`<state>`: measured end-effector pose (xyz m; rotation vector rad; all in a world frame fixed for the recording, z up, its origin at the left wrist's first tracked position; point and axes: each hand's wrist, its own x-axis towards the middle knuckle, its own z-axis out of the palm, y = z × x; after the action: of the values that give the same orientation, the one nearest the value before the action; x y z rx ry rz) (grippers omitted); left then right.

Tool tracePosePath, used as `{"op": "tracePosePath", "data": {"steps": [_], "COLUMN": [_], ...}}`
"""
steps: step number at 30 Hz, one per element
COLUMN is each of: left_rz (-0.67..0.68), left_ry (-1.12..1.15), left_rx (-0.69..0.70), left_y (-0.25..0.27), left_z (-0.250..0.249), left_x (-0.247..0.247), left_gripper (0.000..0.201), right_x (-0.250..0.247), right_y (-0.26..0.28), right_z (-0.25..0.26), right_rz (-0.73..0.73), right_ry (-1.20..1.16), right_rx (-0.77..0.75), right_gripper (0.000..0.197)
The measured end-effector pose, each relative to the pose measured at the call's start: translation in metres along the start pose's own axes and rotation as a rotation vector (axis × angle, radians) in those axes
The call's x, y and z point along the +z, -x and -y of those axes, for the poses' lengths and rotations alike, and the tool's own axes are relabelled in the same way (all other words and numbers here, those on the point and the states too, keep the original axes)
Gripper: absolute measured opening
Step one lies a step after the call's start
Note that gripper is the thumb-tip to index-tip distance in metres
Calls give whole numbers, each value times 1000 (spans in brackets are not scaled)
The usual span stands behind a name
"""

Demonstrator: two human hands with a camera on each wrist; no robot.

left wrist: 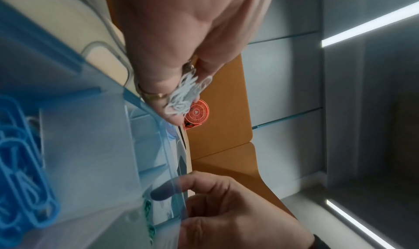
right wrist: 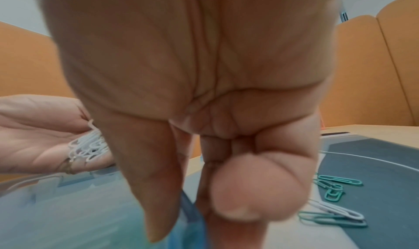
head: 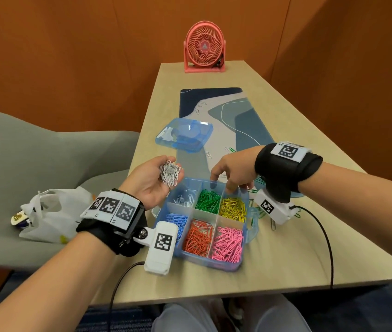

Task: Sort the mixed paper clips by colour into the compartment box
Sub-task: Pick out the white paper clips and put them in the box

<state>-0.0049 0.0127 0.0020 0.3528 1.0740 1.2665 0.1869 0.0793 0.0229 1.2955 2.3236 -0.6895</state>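
Observation:
The blue see-through compartment box [head: 214,264] stands on the table in front of me. It holds white [head: 185,198], green [head: 208,200] and yellow clips [head: 233,208] in the far row, and blue [head: 177,220], orange [head: 198,238] and pink clips [head: 228,243] in the near row. My left hand [head: 173,168], palm up, cups a bunch of white paper clips [head: 171,172] just above the box's far left corner. My right hand [head: 226,185] pinches the far wall of the box, thumb inside and fingers outside. Loose green clips [right wrist: 335,183] and a white clip [right wrist: 340,211] lie on the mat.
The blue box lid [head: 185,135] lies on the patterned desk mat [head: 226,111] beyond the box. A pink fan [head: 204,47] stands at the table's far end. A grey chair [head: 22,152] at left carries a white plastic bag [head: 51,214]. Cables trail off the near table edge.

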Motion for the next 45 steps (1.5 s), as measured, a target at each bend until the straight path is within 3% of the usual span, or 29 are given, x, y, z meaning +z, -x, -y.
{"op": "tracePosePath", "data": {"steps": [10,16,24,29,33,38,42,45], "left_rz": [74,128,180,150,57,66,114,137], "left_ry": [-301,-399,-660,-834,-1159,-1462,-1418,-1352], "left_rx": [46,-20,-62,99,219,44,-66,-78], "left_y": [13,18,29,32,27,22,14,11], "left_z": [0,-4,-10,-19,-29,-30,-25,-24], "left_x": [6,8,13,6,-5,-25,-34,-35], "left_gripper": [20,19,36,28,19,32,31,15], "right_x": [1,0,-2,-22,-36,-27,-16,-13], "right_y": [-2,-2,-2,-4,-22,-52,-67,-72], "right_z": [-3,-5,-5,-2,10,23,26,28], "right_rz": [7,11,22,-17,-148,-109,-86,-66], "right_ry": [-43,-50,-45,-104,122,265,299,337], "right_rx": [-12,-17,-11,9,-8,-92,-178,-170], "right_gripper": [35,35,33,22,28,13,6,24]}}
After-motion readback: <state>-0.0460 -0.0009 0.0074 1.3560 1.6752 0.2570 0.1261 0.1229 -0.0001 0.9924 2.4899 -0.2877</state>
